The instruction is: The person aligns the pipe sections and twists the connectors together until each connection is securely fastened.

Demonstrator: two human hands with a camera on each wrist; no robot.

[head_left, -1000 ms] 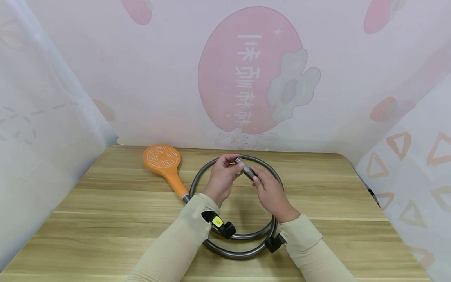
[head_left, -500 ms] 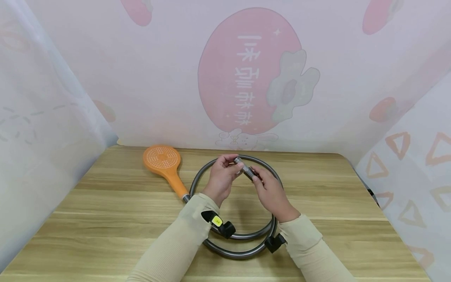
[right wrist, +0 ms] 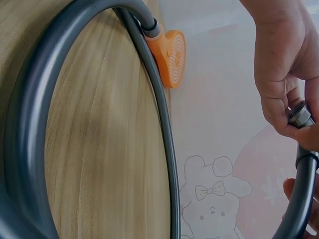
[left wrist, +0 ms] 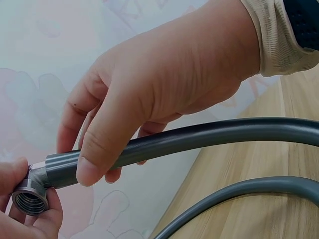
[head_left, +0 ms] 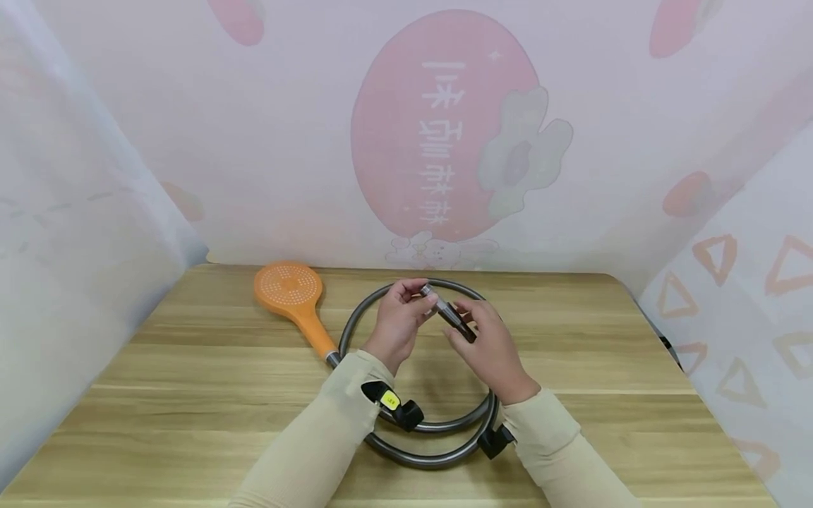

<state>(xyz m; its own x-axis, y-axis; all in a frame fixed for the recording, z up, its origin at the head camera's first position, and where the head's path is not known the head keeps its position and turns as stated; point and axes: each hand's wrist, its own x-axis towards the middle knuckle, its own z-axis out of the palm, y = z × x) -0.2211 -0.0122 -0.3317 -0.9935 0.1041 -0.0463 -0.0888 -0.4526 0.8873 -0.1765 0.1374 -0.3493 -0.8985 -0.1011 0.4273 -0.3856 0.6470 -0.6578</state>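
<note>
Near the back of the table, my left hand (head_left: 395,326) pinches the metal threaded nut (left wrist: 31,196) on the end of a dark grey shower hose (head_left: 432,462). In the left wrist view the nut sits tilted, its threaded opening facing the camera. My right hand (head_left: 494,353) is loosened around the hose just below the nut, fingers and thumb spread on either side. From the left wrist, its thumb (left wrist: 97,149) overlaps the hose and some fingers are hidden behind it. An orange shower head (head_left: 288,286) lies face up at the left, joined to the hose's other end.
The hose lies in a loose loop on the wooden table (head_left: 603,423), under both forearms. Pale printed curtains (head_left: 286,141) stand behind and at both sides. Black wrist cameras (head_left: 406,415) are strapped over the beige sleeves.
My right hand has loosened from the hose end, thumb and fingers spreading so more of the hose shows. The left hand keeps its pinch on the nut. The head view shifts slightly.
</note>
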